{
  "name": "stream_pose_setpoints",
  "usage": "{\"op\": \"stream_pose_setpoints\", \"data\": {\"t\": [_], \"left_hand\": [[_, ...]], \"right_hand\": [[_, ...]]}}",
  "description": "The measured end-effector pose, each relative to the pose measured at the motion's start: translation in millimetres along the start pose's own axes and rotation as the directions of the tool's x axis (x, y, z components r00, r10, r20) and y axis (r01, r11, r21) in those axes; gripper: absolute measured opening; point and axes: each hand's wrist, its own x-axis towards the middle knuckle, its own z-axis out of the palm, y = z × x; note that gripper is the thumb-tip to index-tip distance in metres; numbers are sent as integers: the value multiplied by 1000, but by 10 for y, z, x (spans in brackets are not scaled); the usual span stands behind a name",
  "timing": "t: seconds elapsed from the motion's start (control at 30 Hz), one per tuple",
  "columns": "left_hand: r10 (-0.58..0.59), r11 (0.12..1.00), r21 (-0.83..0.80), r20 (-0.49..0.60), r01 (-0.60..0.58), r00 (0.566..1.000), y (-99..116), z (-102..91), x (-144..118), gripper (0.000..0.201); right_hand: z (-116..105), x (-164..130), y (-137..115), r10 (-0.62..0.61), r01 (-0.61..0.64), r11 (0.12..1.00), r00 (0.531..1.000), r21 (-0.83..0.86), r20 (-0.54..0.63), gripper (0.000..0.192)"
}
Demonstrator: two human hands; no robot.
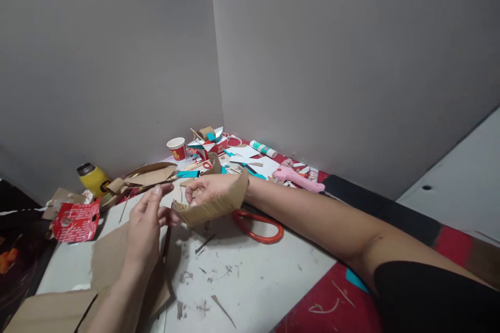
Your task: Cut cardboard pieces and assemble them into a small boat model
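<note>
A bent strip of brown cardboard (214,207) is held up above the white board, between my two hands. My left hand (144,226) is at its left end, fingers curled, the lower ones closed against the strip's edge. Behind the strip, my right hand (203,187) curls round it with thumb and forefinger bent; its lower fingers are hidden by the cardboard. Under my left forearm lies a larger flat cardboard sheet (111,255). Orange-handled scissors (260,234) rest on the board below my right wrist, their blades out of sight.
A yellow bottle (94,179), a red wrapper (76,221) and a paper cup (176,149) stand or lie along the back left. Behind my right hand are paper scraps, a glue stick (263,149) and a pink glue gun (299,179). Grey panels close off the back.
</note>
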Motion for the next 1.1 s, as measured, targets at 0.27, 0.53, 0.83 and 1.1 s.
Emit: {"op": "stream_pose_setpoints", "data": {"t": [0.27, 0.53, 0.83, 1.1], "left_hand": [[255, 919, 324, -59, -223, 965, 474, -263, 21, 37], [-103, 420, 897, 200, -139, 974, 463, -889, 452, 59], [-445, 267, 962, 75, 52, 892, 192, -1400, 637, 76], [-371, 292, 956, 83, 31, 925, 553, -1422, 372, 69]], "right_hand": [[42, -54, -38, 22, 81, 918, 967, -389, 252, 17], [80, -91, -96, 67, 120, 815, 952, -566, 298, 16], [32, -103, -123, -64, 158, 808, 981, -567, 183, 11], [-80, -132, -199, -219, 125, 885, 962, -449, -163, 22]]}}
